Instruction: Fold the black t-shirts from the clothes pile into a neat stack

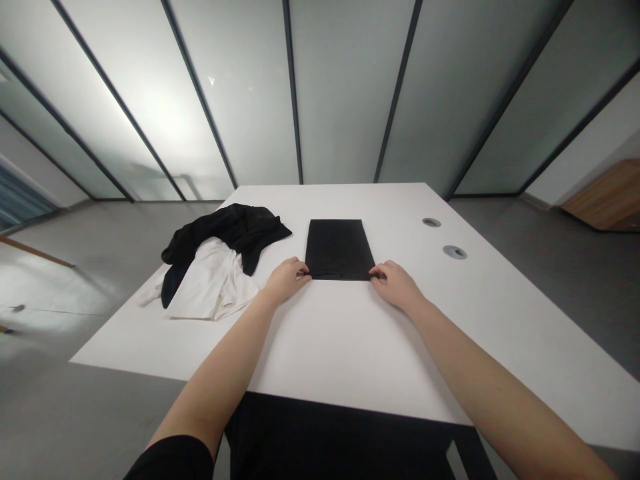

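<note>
A black garment (339, 247), folded into a neat flat rectangle, lies in the middle of the white table. At its near left corner, my left hand (289, 279) pinches the edge between thumb and fingers. My right hand (393, 283) does the same at the near right corner. The folded layers show along the edge closest to me. What kind of garment it is cannot be made out.
Left of the folded piece, a crumpled black garment (235, 230) lies partly over a loosely bunched white garment (213, 283). Two round grey cable grommets (455, 252) sit in the white table (320, 347) on the right. Behind stands a frosted glass partition (340, 93).
</note>
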### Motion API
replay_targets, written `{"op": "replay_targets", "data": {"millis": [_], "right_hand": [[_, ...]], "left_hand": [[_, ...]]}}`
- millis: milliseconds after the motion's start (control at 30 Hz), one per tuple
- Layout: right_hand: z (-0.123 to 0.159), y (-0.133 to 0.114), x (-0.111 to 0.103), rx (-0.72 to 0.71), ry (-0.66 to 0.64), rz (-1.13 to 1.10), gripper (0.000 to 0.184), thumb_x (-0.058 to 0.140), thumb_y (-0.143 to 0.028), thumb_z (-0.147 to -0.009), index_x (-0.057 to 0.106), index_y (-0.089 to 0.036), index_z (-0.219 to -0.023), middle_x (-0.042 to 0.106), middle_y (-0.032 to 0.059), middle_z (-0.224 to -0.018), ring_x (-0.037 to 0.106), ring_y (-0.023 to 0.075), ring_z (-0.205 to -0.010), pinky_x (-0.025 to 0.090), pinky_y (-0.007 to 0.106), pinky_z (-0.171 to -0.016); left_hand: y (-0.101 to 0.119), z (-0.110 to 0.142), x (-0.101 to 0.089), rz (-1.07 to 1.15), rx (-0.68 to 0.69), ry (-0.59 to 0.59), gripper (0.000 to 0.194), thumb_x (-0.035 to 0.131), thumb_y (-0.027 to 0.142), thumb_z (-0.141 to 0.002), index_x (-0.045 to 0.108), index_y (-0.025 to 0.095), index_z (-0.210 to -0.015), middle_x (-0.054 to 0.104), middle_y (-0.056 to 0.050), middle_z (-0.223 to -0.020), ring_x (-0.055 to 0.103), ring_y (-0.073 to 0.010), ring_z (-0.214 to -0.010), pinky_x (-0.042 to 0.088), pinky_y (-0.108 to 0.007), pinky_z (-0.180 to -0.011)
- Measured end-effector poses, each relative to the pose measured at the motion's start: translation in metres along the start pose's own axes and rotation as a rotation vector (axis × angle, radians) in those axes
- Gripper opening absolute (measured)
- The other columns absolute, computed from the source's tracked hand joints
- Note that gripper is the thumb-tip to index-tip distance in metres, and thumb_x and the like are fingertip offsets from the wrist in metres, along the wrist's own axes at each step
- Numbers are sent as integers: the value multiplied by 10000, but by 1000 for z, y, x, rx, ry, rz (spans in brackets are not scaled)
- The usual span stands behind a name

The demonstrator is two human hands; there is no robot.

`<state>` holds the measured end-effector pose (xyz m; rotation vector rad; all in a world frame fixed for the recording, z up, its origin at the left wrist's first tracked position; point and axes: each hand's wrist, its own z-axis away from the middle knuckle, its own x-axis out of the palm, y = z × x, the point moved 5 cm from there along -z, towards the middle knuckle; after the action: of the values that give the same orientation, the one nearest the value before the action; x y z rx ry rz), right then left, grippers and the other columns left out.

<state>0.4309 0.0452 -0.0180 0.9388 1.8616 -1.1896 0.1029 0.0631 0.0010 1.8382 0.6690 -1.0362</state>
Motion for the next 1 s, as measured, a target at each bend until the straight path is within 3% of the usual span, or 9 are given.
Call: {"op": "replay_targets", "data": {"millis": [200, 333, 500, 833, 1000], "right_hand": [[3, -9, -7, -7, 26, -46, 238, 733, -330, -949, 828, -238, -1146, 671, 86, -1008, 671, 268, -974, 538, 408, -972], [4, -13, -3, -108, 42, -77, 255, 714, -307, -967, 825, -256, -1191, 669, 87, -1067, 663, 274, -1033, 549, 424, -988], [2, -11, 8, -158, -7, -59, 227, 641, -200, -1001, 853, -262, -1052, 706, 91, -1084, 667, 273, -1044, 559, 454, -997], [-2, -7, 6, -119, -29, -80, 251, 654, -101, -952, 836, -259, -1023, 741, 82, -1072, 693, 267, -1038, 559, 447, -1002], [-2, -12, -2, -83, -56, -104, 134, 732, -199, -940, 818, -263, -858, 749, 70, -1035, 698, 253, -971, 561, 411, -918]], "left_hand": [[-2, 2, 7, 5, 21, -3, 263, 753, 289, -944, 813, 270, -1199, 675, -42, -1019, 684, -229, -995, 560, -355, -951], [4, 2, 5, -17, 68, 39, 267, 746, 287, -957, 809, 258, -1214, 681, -66, -1124, 671, -250, -1097, 551, -382, -1023], [10, 1, 8, -6, 69, -26, 213, 707, 273, -982, 825, 250, -1157, 735, -65, -1144, 698, -247, -1081, 555, -380, -1032], [5, 0, 6, -6, 37, -39, 189, 677, 215, -950, 832, 266, -1047, 763, -45, -1050, 716, -233, -977, 564, -363, -961], [7, 0, 5, 3, 63, -46, 197, 641, 173, -932, 806, 251, -1007, 744, -44, -1022, 703, -219, -924, 559, -349, -906]]}}
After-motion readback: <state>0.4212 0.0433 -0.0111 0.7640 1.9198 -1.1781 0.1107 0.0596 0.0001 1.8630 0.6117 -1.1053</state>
